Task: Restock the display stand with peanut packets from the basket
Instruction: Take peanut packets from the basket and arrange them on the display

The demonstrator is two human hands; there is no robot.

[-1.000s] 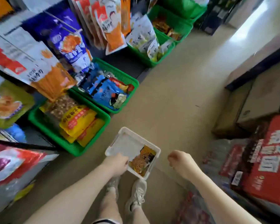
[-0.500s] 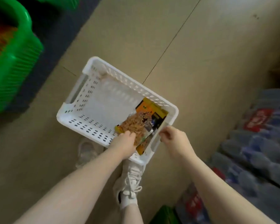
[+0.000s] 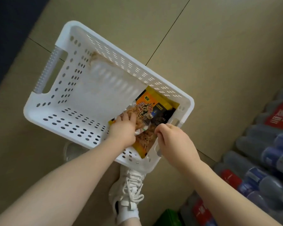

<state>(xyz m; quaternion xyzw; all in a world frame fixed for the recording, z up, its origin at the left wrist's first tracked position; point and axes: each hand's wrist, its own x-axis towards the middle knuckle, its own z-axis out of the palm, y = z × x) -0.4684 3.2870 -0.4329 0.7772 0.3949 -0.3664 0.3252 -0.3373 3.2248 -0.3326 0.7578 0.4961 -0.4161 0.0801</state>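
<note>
Left hand (image 3: pixel 123 130) has its fingers (image 3: pixel 129 117) spread flat and pressed down on the top peanut packet (image 3: pixel 143 111), right on the clear window where the nuts show through. Can't tell if any fingertips have actually curled under the edge, since the hand covers that bit. Right hand (image 3: pixel 175 141) is curled into a loose fist with the fingers tucked in, sitting on the near end wall of the white basket (image 3: pixel 72 116) right by the handle cutout. It looks like it's gripping the rim there, but the fingertips are hidden, so I can't say for sure.

The packets are orange and yellow with dark print and are bunched in the basket's right end, under and between both hands. There seems to be more than one stacked, but I can't count them. The rest of the basket is bare perforated plastic with a brownish smudge in the far corner.

Around it: beige tiled floor (image 3: pixel 219 62), with a dark mat or shelf base along the upper left edge. A white sneaker (image 3: pixel 129 191) sits directly below the basket's near corner, with another shoe partly hidden under the basket. Shrink-wrapped packs of bottled water (image 3: pixel 268 160) with red labels crowd the right side, close to the right forearm. A bit of something green (image 3: pixel 168 217) pokes in at the bottom edge.
</note>
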